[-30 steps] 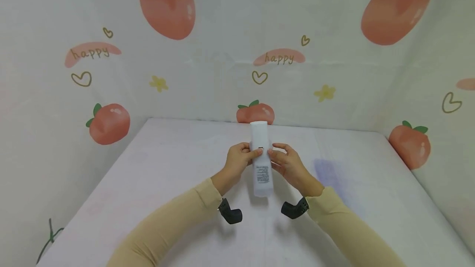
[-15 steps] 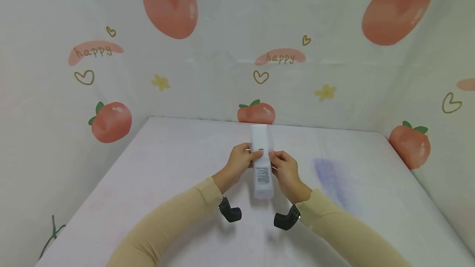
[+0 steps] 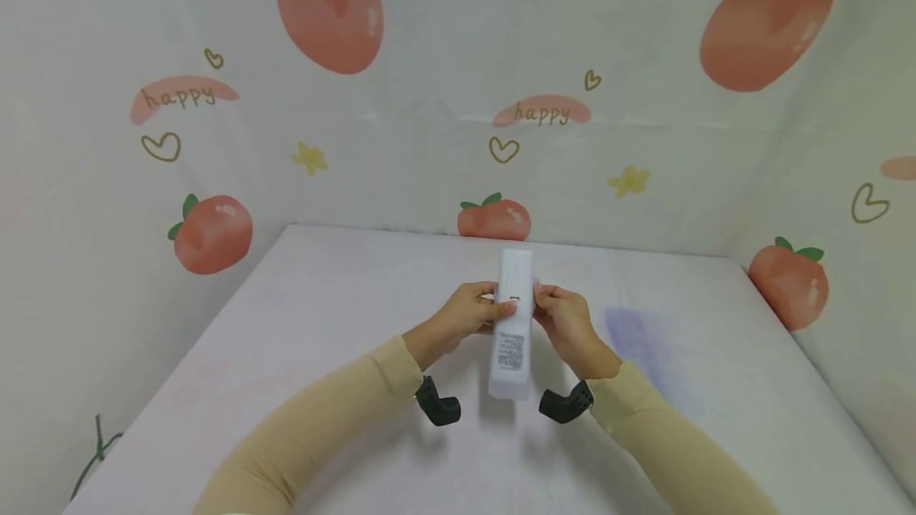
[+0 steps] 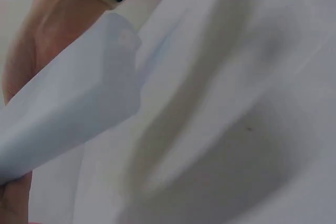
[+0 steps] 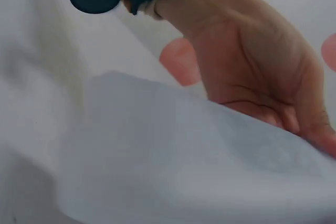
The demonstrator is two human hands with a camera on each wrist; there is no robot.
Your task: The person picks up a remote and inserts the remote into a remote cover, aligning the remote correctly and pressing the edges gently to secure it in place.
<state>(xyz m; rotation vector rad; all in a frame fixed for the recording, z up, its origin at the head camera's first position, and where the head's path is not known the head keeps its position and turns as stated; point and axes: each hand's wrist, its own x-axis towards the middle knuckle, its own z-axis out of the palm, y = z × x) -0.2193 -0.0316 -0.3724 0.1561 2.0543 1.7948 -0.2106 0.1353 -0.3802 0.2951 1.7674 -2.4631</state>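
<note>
Both hands hold a white oblong device (image 3: 511, 360) over the table, long side upright and its top tilted away in the head view. A small dark slot and a block of fine printed text mark the face toward me. My left hand (image 3: 461, 315) grips its left side, thumb across the face just below the slot, other fingers partly hidden behind. At the upper right edge, my right hand (image 3: 570, 324) pinches the device with thumb and curled fingers. Up close, the left wrist view shows a smooth rounded end of the device (image 4: 68, 103); the right wrist view shows its pale body (image 5: 157, 150), blurred.
A white cloth covers the table (image 3: 343, 284), with a faint violet patch (image 3: 637, 340) on the right. Behind stands a white curtain (image 3: 429, 62) printed with peaches, hearts and "happy". Black wrist cameras (image 3: 438, 404) jut inward below the hands. A green cord-like thing (image 3: 98, 451) is at lower left.
The device has shifted slightly right and toward me, both hands with it. The right hand swung inward, then back out; its fingers, spread a second ago, now pinch the right edge.
</note>
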